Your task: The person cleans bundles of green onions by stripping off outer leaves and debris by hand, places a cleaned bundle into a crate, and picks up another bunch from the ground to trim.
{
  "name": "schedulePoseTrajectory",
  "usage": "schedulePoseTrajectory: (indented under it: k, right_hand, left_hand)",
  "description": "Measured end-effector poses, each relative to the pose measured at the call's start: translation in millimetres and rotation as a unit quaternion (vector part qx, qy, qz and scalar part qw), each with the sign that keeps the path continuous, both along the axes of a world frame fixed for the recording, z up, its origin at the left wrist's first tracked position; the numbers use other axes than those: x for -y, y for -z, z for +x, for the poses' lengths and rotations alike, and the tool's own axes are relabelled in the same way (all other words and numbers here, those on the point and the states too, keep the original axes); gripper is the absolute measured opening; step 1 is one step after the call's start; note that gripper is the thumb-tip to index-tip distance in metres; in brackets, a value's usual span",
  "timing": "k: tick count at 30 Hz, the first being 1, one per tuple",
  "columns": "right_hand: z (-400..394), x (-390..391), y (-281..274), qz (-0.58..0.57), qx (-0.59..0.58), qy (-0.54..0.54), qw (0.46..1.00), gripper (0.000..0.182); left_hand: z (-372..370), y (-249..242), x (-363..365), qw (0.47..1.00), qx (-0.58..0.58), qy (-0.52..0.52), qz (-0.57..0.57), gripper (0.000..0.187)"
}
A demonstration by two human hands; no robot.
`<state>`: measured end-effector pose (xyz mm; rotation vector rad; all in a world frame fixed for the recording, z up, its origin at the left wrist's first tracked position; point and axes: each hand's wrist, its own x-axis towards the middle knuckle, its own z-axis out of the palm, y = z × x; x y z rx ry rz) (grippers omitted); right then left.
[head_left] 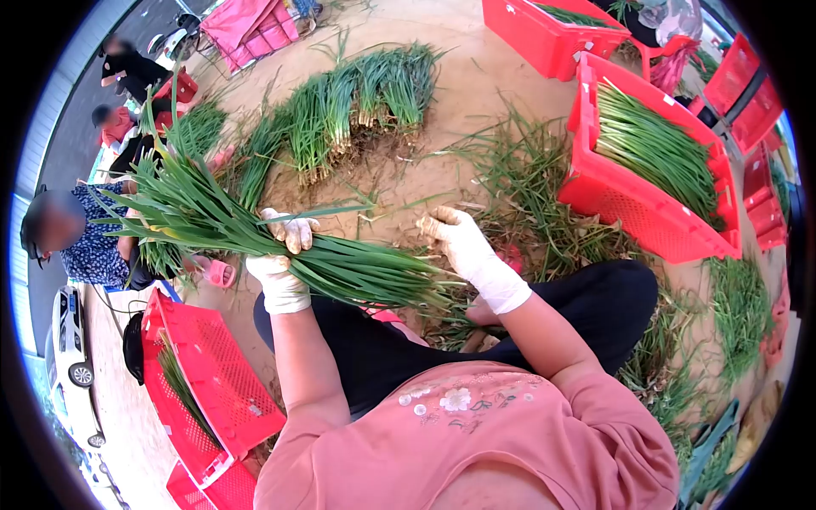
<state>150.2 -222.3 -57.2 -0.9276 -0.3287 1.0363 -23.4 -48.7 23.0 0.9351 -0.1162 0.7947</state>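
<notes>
Head view: grasping the bunch of green stalks point(365, 268) near mid-length in the left hand point(276, 265), likely to leave the pale ends point(435, 286) free; holding the right hand point(459, 244) just beside them, fingers curled, cannot tell whether pinching anything. Beyond both hands, bundles point(361, 102) side by side, root ends facing back, perhaps for easy reach. Between right hand and filled red crate point(629, 214), loose stalks point(544, 183) in the way.
</notes>
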Motion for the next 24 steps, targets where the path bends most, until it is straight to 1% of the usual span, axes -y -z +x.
schedulePoseTrajectory:
  k: [2,4,5,6,7,8,9,10,12,14,15,16,18,19,20,21,22,23,24]
  right_hand:
    - [15.6,7.7,1.6,0.106,-0.164,0.041,0.98,0.007]
    - [36.3,19.9,-4.2,0.197,-0.191,0.092,0.957,0.005]
    - [55.2,25.0,9.6,0.218,-0.192,0.099,0.952,0.009]
    - [71.9,34.9,23.0,0.203,-0.157,0.055,0.965,0.019]
    - [83.0,42.5,38.3,0.072,-0.046,0.019,0.996,0.026]
    - [89.1,46.9,48.6,-0.061,0.067,-0.015,0.996,0.034]
    - [74.4,43.9,51.5,-0.224,0.279,0.015,0.934,0.044]
    - [64.2,48.9,43.4,-0.18,0.338,-0.105,0.918,0.049]
    - [39.7,45.8,54.3,-0.15,0.349,-0.08,0.922,0.039]
    - [27.7,38.6,48.7,-0.159,0.269,-0.157,0.937,0.033]
    - [21.3,35.3,30.0,-0.232,0.257,-0.15,0.926,0.026]
    - [20.4,34.5,32.4,-0.231,0.255,-0.15,0.927,0.026]
    - [19.2,33.1,41.1,-0.194,0.153,-0.086,0.965,0.021]
    - [17.2,33.3,44.7,-0.148,0.016,-0.062,0.987,0.018]
    - [16.9,32.6,48.1,-0.148,0.017,-0.062,0.987,0.018]
    - [15.9,31.5,48.7,-0.096,-0.085,-0.047,0.991,0.017]
    - [15.3,30.9,49.0,-0.042,-0.186,-0.031,0.981,0.015]
    - [15.6,30.4,48.9,-0.027,-0.234,-0.036,0.971,0.013]
    - [19.6,30.7,53.8,-0.027,-0.234,-0.036,0.971,0.013]
  left_hand:
    - [0.4,2.1,0.1,1.0,-0.006,-0.008,0.014,0.04]
    - [-1.5,3.0,-1.5,1.0,-0.003,-0.008,0.016,0.038]
    - [-3.9,2.9,-3.2,1.0,0.002,-0.009,0.021,0.037]
    - [-7.1,2.7,-6.7,1.0,0.0,-0.009,0.021,0.037]
    - [-10.8,2.7,-11.2,0.999,0.03,0.013,0.03,0.034]
    - [-12.9,2.6,-14.7,0.997,0.06,0.037,0.039,0.032]
    - [-13.7,-0.7,-15.3,0.994,0.086,0.054,0.041,0.025]
    - [-15.6,-1.9,-18.9,0.987,0.113,0.102,0.042,0.027]
    - [-12.2,-8.1,-25.4,0.967,0.168,0.165,0.095,0.026]
    - [-10.9,-14.4,-22.0,0.961,0.19,0.177,0.094,0.024]
    - [-11.3,-16.2,-22.0,0.96,0.191,0.184,0.092,0.025]
    - [-11.7,-17.5,-21.9,0.958,0.193,0.19,0.091,0.025]
    - [-13.4,-17.4,-20.8,0.961,0.191,0.183,0.08,0.024]
    - [-13.9,-16.9,-19.7,0.964,0.19,0.174,0.067,0.023]
    - [-14.0,-16.5,-18.3,0.964,0.19,0.174,0.067,0.023]
    - [-13.6,-16.8,-15.8,0.969,0.186,0.156,0.051,0.021]
    - [-13.0,-17.5,-12.8,0.973,0.18,0.138,0.035,0.02]
    - [-12.1,-18.5,-8.4,0.976,0.177,0.125,0.028,0.019]
    - [-12.3,-18.3,-9.0,0.976,0.177,0.125,0.029,0.019]
